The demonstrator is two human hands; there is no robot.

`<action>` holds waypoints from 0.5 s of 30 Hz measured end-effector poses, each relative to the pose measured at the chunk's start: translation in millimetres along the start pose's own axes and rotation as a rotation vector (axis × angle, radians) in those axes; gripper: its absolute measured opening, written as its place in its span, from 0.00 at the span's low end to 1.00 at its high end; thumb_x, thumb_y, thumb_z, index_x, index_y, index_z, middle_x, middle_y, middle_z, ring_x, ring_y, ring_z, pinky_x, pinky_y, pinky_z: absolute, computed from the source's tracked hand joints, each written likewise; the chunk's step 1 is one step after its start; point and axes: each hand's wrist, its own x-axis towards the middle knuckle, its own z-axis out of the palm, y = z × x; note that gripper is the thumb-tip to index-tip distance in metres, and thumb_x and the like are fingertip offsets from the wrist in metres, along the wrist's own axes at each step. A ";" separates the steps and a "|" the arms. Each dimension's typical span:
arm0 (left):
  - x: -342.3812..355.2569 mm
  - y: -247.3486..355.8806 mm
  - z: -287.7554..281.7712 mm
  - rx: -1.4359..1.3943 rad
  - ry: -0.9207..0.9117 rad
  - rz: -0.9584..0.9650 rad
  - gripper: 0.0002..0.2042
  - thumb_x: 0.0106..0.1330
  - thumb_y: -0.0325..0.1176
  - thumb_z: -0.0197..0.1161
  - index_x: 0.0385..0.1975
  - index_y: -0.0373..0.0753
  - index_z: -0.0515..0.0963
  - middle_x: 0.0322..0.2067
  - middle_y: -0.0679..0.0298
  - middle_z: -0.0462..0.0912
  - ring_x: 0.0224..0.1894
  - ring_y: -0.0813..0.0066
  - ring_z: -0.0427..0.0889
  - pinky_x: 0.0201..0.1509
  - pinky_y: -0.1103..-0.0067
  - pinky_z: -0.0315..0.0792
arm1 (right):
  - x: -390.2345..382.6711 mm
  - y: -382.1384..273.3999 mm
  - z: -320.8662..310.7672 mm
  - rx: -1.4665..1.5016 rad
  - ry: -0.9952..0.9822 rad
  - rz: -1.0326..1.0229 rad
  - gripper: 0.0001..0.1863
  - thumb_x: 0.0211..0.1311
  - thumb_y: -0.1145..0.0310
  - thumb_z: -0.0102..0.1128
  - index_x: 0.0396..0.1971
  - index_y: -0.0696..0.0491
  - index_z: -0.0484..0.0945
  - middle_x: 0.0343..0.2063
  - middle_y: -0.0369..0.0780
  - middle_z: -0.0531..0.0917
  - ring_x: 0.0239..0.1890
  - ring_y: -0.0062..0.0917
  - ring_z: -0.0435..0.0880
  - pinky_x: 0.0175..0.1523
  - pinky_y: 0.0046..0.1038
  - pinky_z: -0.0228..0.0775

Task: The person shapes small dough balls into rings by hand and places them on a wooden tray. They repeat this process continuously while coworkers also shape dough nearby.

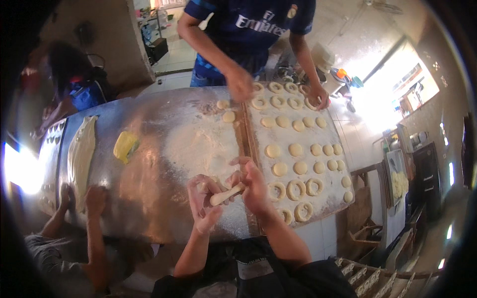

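A pale piece of dough (226, 195) is stretched between my two hands above the floured part of the table. The fingers of my left hand (202, 201) curl around its left end, with the thumb spread lower down. My right hand (254, 188) grips the other end, and its fingers partly hide the dough. Whether the piece is a ring or a strip I cannot tell. Just right of my right hand, shaped dough rings (296, 190) lie on a floured board (328, 198). Flat dough rounds (280, 169) rest in rows beyond them.
Across the table, a person in a dark blue shirt (263, 30) handles rings on the board's far end. At left, another person's hands (96, 198) are beside a long dough sheet (82, 154). A yellow lump in plastic (125, 147) sits on the metal tabletop (149, 208).
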 end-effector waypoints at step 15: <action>-28.7 -101.7 118.4 1.020 -0.307 0.390 0.05 0.72 0.25 0.49 0.41 0.31 0.69 0.29 0.51 0.79 0.24 0.54 0.80 0.28 0.65 0.74 | -104.6 -78.2 -106.0 -0.102 0.199 -0.189 0.37 0.62 0.66 0.55 0.70 0.49 0.51 0.22 0.31 0.71 0.22 0.15 0.67 0.32 0.19 0.62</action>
